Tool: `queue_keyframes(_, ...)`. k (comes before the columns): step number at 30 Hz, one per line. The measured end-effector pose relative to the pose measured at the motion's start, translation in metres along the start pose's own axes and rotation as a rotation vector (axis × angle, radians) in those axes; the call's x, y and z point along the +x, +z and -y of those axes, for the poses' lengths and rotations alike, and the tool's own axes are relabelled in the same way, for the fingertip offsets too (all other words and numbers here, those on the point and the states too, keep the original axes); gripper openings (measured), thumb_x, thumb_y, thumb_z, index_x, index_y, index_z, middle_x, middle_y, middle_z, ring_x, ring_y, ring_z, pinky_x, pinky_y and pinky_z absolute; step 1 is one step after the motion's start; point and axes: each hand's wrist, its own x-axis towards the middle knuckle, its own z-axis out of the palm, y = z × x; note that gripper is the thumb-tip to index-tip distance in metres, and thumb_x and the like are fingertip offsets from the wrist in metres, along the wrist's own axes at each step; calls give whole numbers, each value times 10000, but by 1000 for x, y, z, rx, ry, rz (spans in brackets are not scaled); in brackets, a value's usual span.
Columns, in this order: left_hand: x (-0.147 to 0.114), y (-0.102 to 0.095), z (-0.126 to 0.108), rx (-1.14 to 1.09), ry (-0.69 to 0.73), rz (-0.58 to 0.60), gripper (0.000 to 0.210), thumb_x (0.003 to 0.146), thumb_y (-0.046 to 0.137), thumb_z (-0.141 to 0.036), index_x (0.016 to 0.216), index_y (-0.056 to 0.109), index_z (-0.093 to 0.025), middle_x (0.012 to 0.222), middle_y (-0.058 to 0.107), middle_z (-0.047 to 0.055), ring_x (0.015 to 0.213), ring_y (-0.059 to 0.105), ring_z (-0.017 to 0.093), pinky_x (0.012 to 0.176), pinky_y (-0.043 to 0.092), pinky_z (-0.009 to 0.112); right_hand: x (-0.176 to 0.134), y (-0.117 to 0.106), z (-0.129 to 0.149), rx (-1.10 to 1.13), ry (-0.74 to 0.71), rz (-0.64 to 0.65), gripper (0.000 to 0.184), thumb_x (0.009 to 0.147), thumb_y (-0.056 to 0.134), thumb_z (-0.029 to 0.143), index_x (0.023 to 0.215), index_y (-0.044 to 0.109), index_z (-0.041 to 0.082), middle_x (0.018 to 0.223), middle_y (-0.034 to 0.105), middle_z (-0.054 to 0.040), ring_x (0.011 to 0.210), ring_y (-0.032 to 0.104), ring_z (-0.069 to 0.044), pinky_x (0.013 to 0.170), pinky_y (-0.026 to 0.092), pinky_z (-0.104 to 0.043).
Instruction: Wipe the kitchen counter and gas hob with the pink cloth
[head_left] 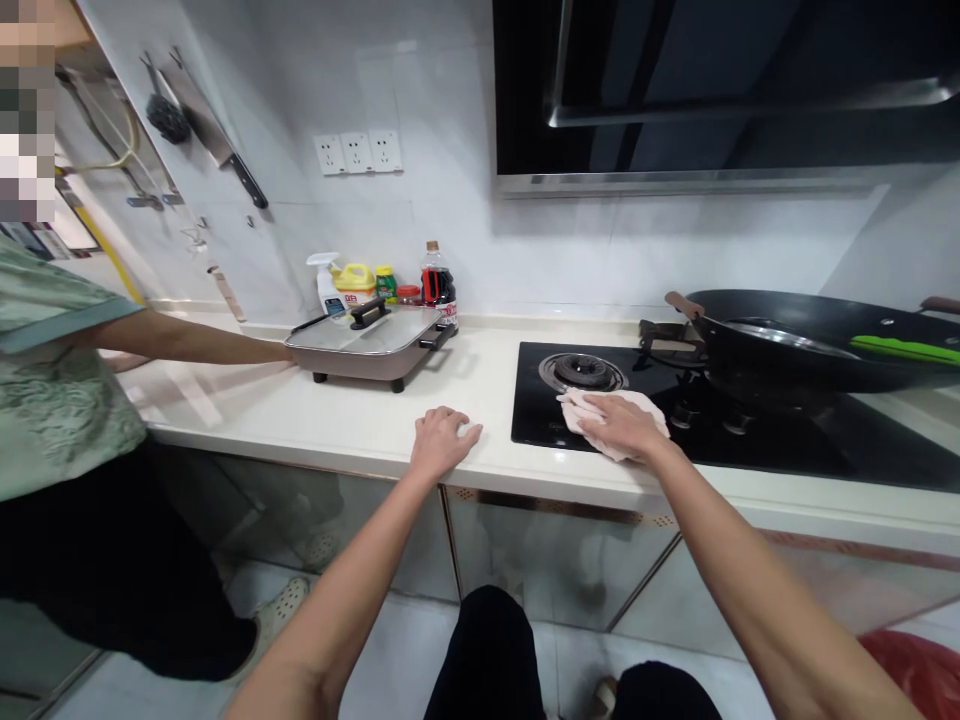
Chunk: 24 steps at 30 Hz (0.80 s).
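Note:
My right hand (616, 424) presses a pale pink cloth (645, 402) onto the black glass gas stove (534, 405), near its front left edge. Part of the cloth is bunched under the palm, and its far edge lies just in front of the left burner (583, 372). On the white countertop (480, 375), left of the stove, rests my left hand (442, 440). Its fingers are loosely bent, the thumb stands apart, and it holds nothing.
A large black wok (795, 370) with a green-handled tool (907, 348) sits on the stove's right side. An electric pan (352, 362) with a glass lid stands left, bottles (439, 285) behind it. Another person's arm (202, 340) reaches toward the pan. The range hood (720, 90) overhangs.

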Motion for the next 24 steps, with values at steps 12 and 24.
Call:
queue_keyframes(12,0,-1,5,7,27,-19,299,976,600,-460,1051,788,-240,1208,730,106,1202,603,311,1063,431,464,8,16,99,75,-468,99,544,877,619,415,1416,628,344,1480,582,-48,1291,547,-284,1092,422,-432)
queue_keyframes(24,-5,1,3,13,55,-41,250,974,620,-411,1061,774,-235,1219,718,108,1206,605,314,1057,431,475,54,6,-20,77,420,-294,525,969,434,395,1418,565,157,1321,510,-266,1199,548,-388,977,473,-516)
